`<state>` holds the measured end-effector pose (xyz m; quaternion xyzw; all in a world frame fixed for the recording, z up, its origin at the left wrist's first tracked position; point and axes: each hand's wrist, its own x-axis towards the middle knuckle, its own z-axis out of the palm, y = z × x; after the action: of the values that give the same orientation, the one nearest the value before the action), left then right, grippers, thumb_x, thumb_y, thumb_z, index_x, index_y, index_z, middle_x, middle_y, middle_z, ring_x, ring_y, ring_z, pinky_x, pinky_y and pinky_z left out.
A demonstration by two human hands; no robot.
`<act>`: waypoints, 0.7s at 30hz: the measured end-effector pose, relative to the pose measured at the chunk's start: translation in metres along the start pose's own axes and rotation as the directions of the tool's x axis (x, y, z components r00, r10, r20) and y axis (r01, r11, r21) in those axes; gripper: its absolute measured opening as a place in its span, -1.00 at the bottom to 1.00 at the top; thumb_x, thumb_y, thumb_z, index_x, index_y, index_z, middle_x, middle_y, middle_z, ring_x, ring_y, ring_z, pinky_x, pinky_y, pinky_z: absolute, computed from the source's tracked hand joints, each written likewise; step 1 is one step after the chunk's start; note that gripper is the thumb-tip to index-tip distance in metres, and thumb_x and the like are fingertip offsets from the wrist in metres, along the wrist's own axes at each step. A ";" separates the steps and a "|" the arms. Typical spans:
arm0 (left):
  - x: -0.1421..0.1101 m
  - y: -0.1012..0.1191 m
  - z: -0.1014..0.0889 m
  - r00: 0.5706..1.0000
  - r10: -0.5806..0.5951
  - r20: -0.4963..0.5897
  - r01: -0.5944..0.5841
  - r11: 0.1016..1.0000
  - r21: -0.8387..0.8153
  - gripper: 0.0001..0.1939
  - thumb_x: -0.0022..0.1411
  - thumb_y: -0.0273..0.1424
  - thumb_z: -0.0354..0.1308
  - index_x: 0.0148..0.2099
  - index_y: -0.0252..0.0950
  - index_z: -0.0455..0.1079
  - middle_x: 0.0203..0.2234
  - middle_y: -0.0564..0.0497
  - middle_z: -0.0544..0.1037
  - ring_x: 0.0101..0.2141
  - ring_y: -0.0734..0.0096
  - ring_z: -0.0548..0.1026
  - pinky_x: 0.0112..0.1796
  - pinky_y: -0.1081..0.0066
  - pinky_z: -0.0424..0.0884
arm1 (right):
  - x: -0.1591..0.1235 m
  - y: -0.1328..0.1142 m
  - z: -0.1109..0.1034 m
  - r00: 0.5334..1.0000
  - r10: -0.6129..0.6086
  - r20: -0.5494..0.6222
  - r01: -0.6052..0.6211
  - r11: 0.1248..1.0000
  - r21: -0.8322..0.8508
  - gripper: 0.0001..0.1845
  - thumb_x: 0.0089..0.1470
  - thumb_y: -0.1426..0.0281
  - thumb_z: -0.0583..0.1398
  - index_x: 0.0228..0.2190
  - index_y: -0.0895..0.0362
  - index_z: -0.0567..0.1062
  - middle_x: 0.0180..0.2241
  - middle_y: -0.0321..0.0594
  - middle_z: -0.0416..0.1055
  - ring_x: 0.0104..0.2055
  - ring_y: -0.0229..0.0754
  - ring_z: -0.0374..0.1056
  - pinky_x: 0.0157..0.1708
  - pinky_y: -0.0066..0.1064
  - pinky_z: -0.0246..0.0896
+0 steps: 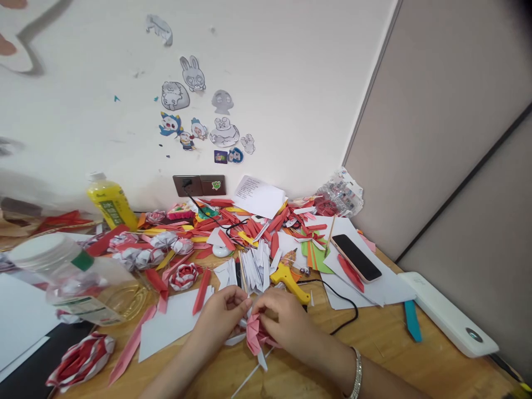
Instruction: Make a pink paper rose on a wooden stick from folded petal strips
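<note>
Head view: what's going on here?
A person's right hand holds a pink folded paper piece above the wooden table. The left hand is close beside it, fingertips together; what they pinch is hard to make out. A yellow glue gun lies just beyond the hands, with white folded strips near it and a phone on paper to the right.

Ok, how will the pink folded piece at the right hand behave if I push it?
The pink folded piece is probably light, as it looks like paper. Its creases may give some stiffness, but its thin facets would likely crumple under a hard push.
</note>
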<state>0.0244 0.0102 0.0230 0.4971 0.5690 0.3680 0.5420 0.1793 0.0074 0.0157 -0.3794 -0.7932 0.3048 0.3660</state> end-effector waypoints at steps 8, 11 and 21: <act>0.002 -0.004 -0.002 0.999 0.035 -0.014 -0.035 0.999 0.002 -0.68 -0.18 -0.14 0.20 -0.54 -0.28 0.23 -0.69 0.20 0.34 -0.65 0.53 0.31 -0.66 0.52 0.26 | 0.001 0.003 -0.002 0.995 -0.087 0.057 0.089 0.995 -0.045 -0.77 -0.02 0.61 0.10 -0.39 0.09 0.47 -0.36 -0.26 0.44 -0.26 -0.22 0.31 -0.24 -0.42 0.16; 0.001 -0.003 -0.002 0.999 0.036 -0.007 -0.036 0.999 0.004 -0.67 -0.20 -0.13 0.21 -0.55 -0.27 0.23 -0.71 0.21 0.32 -0.66 0.54 0.29 -0.67 0.52 0.25 | 0.002 0.004 -0.001 0.996 -0.083 0.039 0.084 0.996 -0.037 -0.77 -0.04 0.63 0.11 -0.42 0.10 0.48 -0.39 -0.27 0.45 -0.29 -0.23 0.31 -0.26 -0.44 0.16; 0.005 -0.006 -0.007 0.999 0.037 0.009 -0.037 0.998 0.048 -0.72 -0.13 -0.19 0.17 -0.51 -0.28 0.23 -0.68 0.22 0.29 -0.65 0.57 0.27 -0.69 0.56 0.24 | 0.001 0.008 -0.004 0.975 -0.214 0.063 0.217 0.975 -0.042 -0.68 -0.08 0.65 0.07 -0.29 0.10 0.45 -0.36 -0.24 0.43 -0.27 -0.22 0.29 -0.24 -0.42 0.17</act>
<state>0.0174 0.0140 0.0171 0.5221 0.5661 0.3621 0.5253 0.1852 0.0132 0.0122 -0.2907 -0.8473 0.2547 0.3642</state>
